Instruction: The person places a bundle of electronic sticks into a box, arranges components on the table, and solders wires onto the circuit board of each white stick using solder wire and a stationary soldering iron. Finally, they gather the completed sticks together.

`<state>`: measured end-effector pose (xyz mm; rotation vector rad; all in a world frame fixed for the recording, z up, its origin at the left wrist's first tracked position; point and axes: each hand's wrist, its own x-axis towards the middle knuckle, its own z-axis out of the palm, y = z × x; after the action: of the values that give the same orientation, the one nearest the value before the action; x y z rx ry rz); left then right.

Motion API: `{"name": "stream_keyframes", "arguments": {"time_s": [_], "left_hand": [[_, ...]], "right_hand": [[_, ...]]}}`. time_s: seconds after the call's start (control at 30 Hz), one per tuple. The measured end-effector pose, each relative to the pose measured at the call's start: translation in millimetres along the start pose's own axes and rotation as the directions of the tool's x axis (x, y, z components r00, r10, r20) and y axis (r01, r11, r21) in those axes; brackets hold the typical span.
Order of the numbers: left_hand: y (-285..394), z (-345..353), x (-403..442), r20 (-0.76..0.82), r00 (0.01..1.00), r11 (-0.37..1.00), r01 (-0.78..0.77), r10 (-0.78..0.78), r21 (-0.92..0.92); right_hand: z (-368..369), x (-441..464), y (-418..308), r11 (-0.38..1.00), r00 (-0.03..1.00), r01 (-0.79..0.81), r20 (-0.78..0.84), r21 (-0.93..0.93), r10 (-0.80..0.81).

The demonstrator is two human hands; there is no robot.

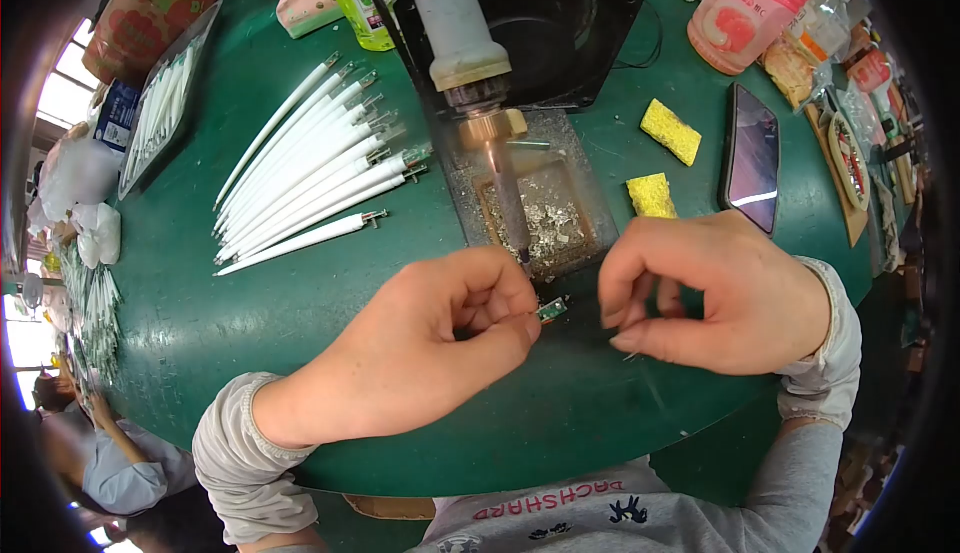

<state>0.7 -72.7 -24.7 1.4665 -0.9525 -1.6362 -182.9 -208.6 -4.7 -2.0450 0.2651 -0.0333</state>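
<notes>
Between the thumb and fingers of my left hand (440, 338) is a small green circuit board (552, 310), its end sticking out to the right. It lies just below the tip of a soldering iron (505, 188), which points down over a tray of solder scraps (545, 218). To the right of the board, my right hand (700, 293) is held in a pinch, with a thin wire-like piece (630, 356) showing under its thumb tip. White tubes with small metal ends (310, 168) are fanned out on the green table (370, 463) at the left.
Two yellow sponges (671, 133) and a phone (751, 158) lie at the right. Behind them stands a pink-labelled bottle (750, 8). A black fan-like housing (540, 38) is behind the iron. Another person (120, 463) sits at the far left.
</notes>
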Motion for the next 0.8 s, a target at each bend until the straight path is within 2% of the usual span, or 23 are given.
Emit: {"name": "stream_keyframes", "arguments": {"time_s": [0.03,0.1,0.23,0.3,0.43,0.5,0.53,0.6,0.73,0.8], "left_hand": [[2,-1,0,0.001,1.0,1.0,0.004,-0.004,0.002],[5,-3,0,-0.021,0.998,0.997,0.064,-0.065,-0.034],[4,-7,0,-0.022,0.996,0.995,0.085,-0.086,-0.051],[0,-7,1,-0.012,0.999,0.998,0.034,-0.035,-0.056],[4,-6,0,-0.03,0.997,0.993,0.064,-0.067,-0.094],[5,-7,0,-0.057,0.996,0.988,0.062,-0.071,-0.14],[4,-8,0,-0.058,0.996,0.988,0.063,-0.072,-0.141],[1,-10,1,-0.069,0.996,0.994,0.057,-0.063,-0.088],[0,-10,1,-0.092,0.996,0.995,0.008,-0.017,-0.098],[1,-9,1,-0.129,0.99,0.995,-0.063,0.052,-0.083]], "right_hand": [[1,2,1,1.0,1.0,0.0,-0.002,0.005,0.0],[5,3,2,0.986,0.997,0.078,0.001,-0.15,-0.079],[19,4,9,0.973,0.977,0.168,-0.102,-0.155,-0.185],[28,5,12,0.951,0.929,0.231,-0.242,-0.205,-0.278],[31,8,14,0.929,0.902,0.282,-0.263,-0.241,-0.342],[24,6,9,0.978,0.966,0.163,-0.182,-0.133,-0.186],[23,6,11,0.978,0.966,0.164,-0.181,-0.131,-0.186],[20,5,14,0.992,0.983,0.12,-0.14,0.027,-0.115],[15,7,7,0.998,0.997,0.046,-0.068,0.042,-0.043],[19,9,8,0.965,0.992,-0.029,-0.108,0.262,0.059]]}}
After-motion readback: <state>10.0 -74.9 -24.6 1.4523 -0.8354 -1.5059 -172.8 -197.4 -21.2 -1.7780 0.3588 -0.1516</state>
